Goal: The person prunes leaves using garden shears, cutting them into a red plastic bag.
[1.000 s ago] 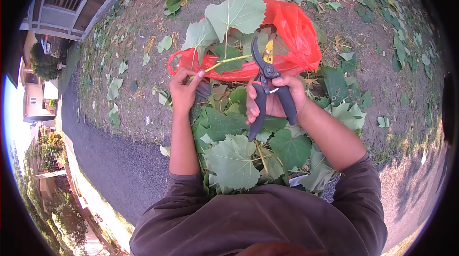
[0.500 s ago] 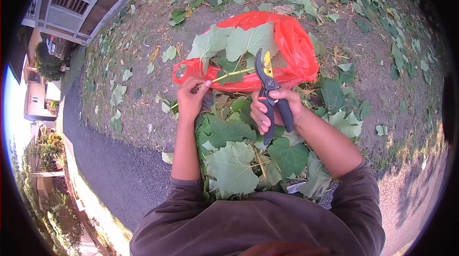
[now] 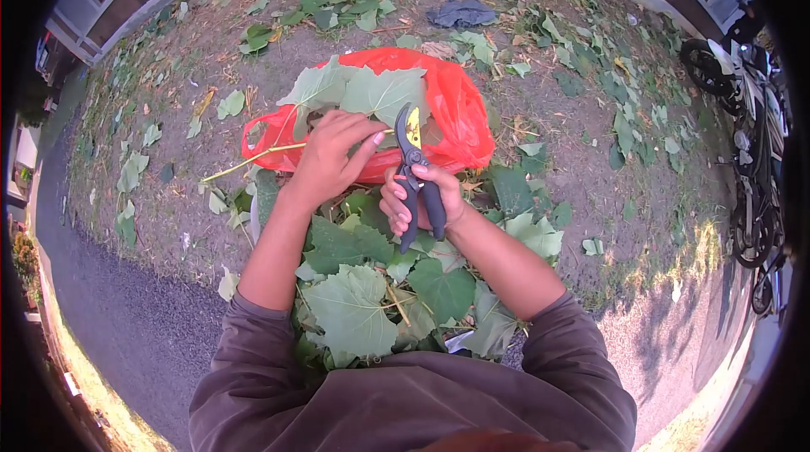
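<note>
My left hand (image 3: pixel 335 155) is closed on a green stem (image 3: pixel 253 159) that sticks out to its left, over the near edge of a red plastic bag (image 3: pixel 460 110). Large pale leaves (image 3: pixel 380 93) lie across the bag's mouth just beyond my fingers. In my right hand (image 3: pixel 422 196) are black-handled pruning shears (image 3: pixel 412 157), their yellow-marked blades pointing up beside the stem's right end. Whether the blades touch the stem I cannot tell. A heap of cut leaves (image 3: pixel 350 310) lies between my forearms, close to my body.
Leaves are scattered over the bare soil (image 3: pixel 574 131). A dark crumpled cloth (image 3: pixel 461 13) lies beyond the bag. Motorcycles (image 3: pixel 747 131) stand at the far right. Grey pavement (image 3: pixel 143 309) runs along the left, and a low wall curves across the back.
My left hand has slid along the stem towards the shears, leaving a longer piece sticking out on the left. The view has turned to the right, bringing the motorcycles in.
</note>
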Available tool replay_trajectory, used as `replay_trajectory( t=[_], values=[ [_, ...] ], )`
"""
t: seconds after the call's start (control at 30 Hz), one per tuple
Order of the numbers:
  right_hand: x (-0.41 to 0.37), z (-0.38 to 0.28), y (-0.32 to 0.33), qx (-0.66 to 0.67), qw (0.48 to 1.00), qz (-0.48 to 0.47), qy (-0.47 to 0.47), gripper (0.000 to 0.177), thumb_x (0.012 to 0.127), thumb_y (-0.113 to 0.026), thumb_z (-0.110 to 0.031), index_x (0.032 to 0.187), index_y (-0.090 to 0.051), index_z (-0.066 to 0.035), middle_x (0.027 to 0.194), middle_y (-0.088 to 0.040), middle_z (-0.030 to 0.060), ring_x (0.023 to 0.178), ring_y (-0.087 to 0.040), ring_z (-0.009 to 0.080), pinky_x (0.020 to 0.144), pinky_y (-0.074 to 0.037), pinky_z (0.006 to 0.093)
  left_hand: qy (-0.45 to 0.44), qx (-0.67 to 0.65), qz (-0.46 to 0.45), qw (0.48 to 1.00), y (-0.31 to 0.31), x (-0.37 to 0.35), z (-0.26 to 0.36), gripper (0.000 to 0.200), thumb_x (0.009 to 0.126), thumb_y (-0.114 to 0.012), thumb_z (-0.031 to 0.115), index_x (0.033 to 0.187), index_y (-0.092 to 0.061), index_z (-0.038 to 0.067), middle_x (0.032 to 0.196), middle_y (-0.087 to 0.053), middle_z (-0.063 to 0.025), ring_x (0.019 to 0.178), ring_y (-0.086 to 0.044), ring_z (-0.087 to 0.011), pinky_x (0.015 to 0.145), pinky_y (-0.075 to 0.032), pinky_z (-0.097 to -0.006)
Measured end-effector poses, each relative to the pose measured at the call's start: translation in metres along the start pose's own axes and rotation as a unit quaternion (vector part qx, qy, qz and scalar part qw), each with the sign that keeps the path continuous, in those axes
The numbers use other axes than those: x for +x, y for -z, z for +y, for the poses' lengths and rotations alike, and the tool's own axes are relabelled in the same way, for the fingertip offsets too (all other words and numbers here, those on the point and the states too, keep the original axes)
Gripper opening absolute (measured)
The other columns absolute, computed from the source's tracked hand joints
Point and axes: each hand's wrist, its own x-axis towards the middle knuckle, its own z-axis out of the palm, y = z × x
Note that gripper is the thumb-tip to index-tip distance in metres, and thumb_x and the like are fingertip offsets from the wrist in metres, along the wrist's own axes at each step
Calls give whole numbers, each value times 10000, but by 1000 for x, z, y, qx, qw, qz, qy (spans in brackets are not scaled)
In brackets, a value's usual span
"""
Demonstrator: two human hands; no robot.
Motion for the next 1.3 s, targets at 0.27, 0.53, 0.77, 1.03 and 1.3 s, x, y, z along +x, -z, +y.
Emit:
replay_trajectory(
  t=[0.27,0.53,0.77,1.03,1.3],
  values=[
    [6,2,4,27,998,-18,-54,542,955,-565,-539,1038,-575,-3,854,-656,195,833,-679,353,830,-579,493,35,-61,38,997,-20,-32,-28,174,973,-710,72,1133,-754,20,942,-689,-121,824,-626,-318,760,-504,-426],
    [7,1,-5,-47,997,-1,-61,638,865,-612,-542,1204,-595,-3,1146,-691,251,1154,-664,441,1108,-443,555,25,62,154,986,-3,-23,-33,318,924,-766,107,1239,-787,146,909,-684,-7,805,-631,-200,828,-445,-384],
    [11,-13,-16,-73,996,45,-3,581,902,-563,-519,1237,-575,-44,1217,-661,245,1299,-603,486,1185,-379,630,37,128,177,975,0,-29,-38,301,934,-766,124,1230,-796,173,933,-672,-4,808,-636,-187,818,-416,-388],
    [-5,-36,-12,22,989,128,70,679,1022,-477,-670,1320,-616,-76,1361,-608,263,1448,-490,522,1198,-376,712,130,78,116,982,-14,-27,-39,296,1029,-632,87,1318,-689,110,1050,-647,-89,901,-689,-306,787,-526,-450],
    [-9,-27,-2,-188,955,188,-128,695,1071,-400,-701,1302,-594,-75,1098,-727,293,1147,-700,505,1094,-495,614,151,61,110,980,-19,-33,-43,249,1004,-679,84,1249,-721,80,1059,-692,-98,905,-727,-320,768,-581,-419]
  ],
)
